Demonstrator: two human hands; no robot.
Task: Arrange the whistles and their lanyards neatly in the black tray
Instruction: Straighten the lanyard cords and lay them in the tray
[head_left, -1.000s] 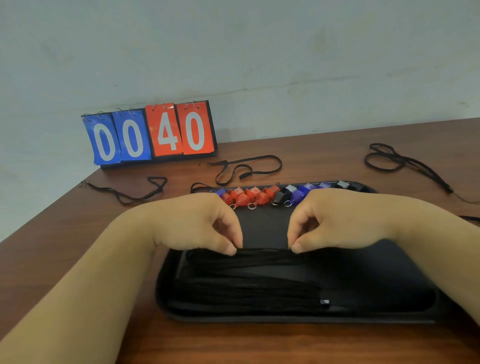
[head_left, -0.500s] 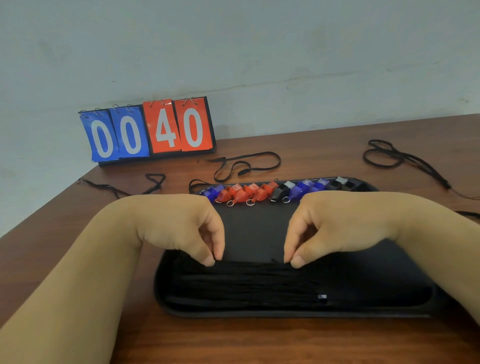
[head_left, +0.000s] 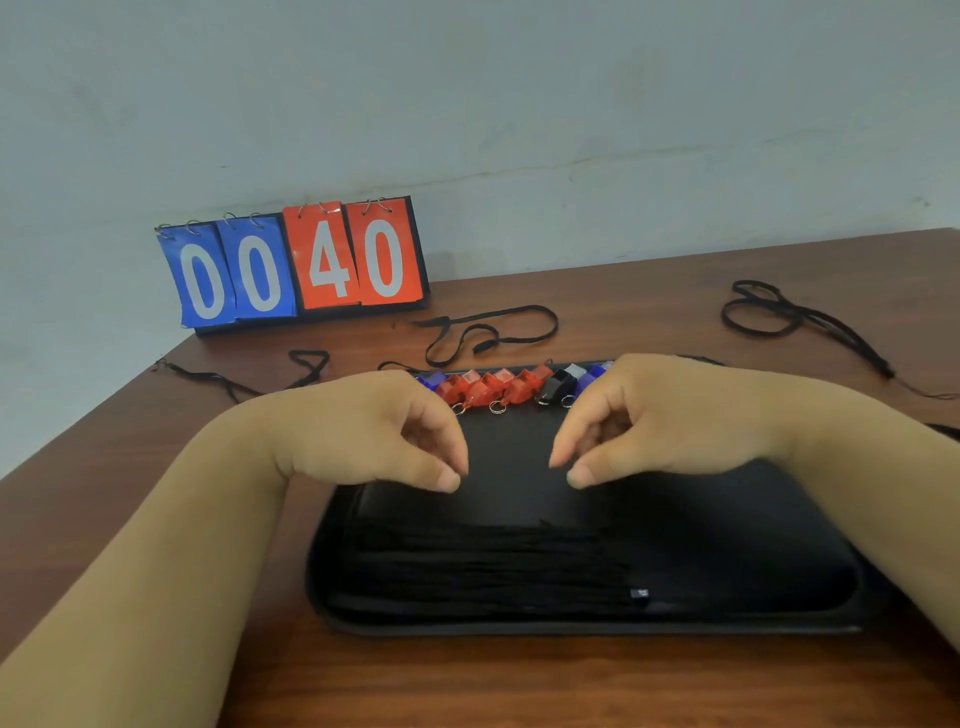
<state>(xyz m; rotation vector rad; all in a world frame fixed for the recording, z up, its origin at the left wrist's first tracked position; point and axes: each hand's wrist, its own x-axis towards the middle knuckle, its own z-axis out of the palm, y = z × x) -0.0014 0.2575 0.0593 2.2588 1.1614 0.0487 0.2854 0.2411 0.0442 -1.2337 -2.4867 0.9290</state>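
- Left hand (head_left: 374, 431) hovered over the tray (head_left: 571, 626), fingers curled, nothing seen in them.
- Right hand (head_left: 665, 421) did likewise.
- Lanyards (head_left: 483, 566) lay bundled in the tray's near part.
- Whistles (head_left: 498, 389) lined its far edge.

A narrow gap lies open between the left hand (head_left: 374, 431) and the right hand (head_left: 670, 421), over the bare middle of the black tray (head_left: 753, 545). The whistles (head_left: 498, 387) wall off its far edge; the laid lanyards (head_left: 483, 566) fill its near left. Loose cords (head_left: 488, 343) cross the far tabletop (head_left: 649, 291), and a scoreboard (head_left: 296, 265) blocks the far left corner. The near tabletop strip offers room.
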